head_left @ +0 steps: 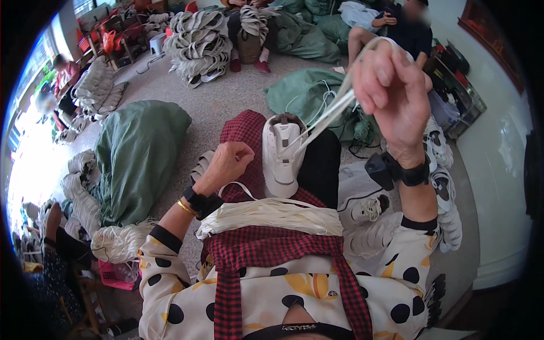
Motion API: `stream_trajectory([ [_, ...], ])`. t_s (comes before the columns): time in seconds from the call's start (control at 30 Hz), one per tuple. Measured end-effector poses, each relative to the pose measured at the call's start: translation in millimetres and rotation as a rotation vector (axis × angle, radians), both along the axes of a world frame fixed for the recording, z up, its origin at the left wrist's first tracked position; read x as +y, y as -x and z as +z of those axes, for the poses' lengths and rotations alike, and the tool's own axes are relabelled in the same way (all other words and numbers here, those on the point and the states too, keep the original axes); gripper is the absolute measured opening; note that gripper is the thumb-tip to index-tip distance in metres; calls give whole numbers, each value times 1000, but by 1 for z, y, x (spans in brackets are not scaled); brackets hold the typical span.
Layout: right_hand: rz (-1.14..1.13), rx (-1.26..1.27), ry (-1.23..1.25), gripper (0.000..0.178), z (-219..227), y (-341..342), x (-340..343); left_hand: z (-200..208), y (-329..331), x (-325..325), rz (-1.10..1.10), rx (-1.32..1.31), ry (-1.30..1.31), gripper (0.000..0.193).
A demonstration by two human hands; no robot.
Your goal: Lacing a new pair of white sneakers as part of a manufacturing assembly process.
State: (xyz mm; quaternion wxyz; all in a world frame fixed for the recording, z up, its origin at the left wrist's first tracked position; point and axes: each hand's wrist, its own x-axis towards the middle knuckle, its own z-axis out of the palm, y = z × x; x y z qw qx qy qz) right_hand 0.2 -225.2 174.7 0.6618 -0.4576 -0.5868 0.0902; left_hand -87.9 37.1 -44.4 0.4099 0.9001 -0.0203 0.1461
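A white sneaker rests on my lap, its toe towards me and its ankle opening away. From its eyelets, white shoelaces stretch taut up to the right. My right hand is raised high beyond the shoe, its fingers closed around the laces. Left of the sneaker, apart from it, my left hand is curled with fingertips pressed together. Whether anything is pinched there is hidden. Across my lap, nearer than the shoe, lies a thick bundle of cream laces on a red and black checked apron.
Green sacks stand at the left and ahead. Stacked shoe uppers rise at the back. More sneakers lie by my right side, near a shelf. Other people sit around the room. A pink basket is at lower left.
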Motion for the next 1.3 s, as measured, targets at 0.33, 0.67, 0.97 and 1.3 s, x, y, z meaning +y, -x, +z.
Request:
stream_trajectory([
  [0.33, 162, -47, 8, 37, -8, 19, 37, 25, -13, -63, -200, -70, -112, 23],
  [0.67, 59, 31, 64, 41, -16, 26, 28, -18, -7, -79, -282, -314, -344, 22],
  [0.97, -179, 37, -69, 32, -8, -14, -28, 22, 20, 9, 142, -205, 854, 33],
  [1.3, -965, 389, 411, 35, -167, -142, -174, -9, 37, 171, 368, 127, 1022, 22],
])
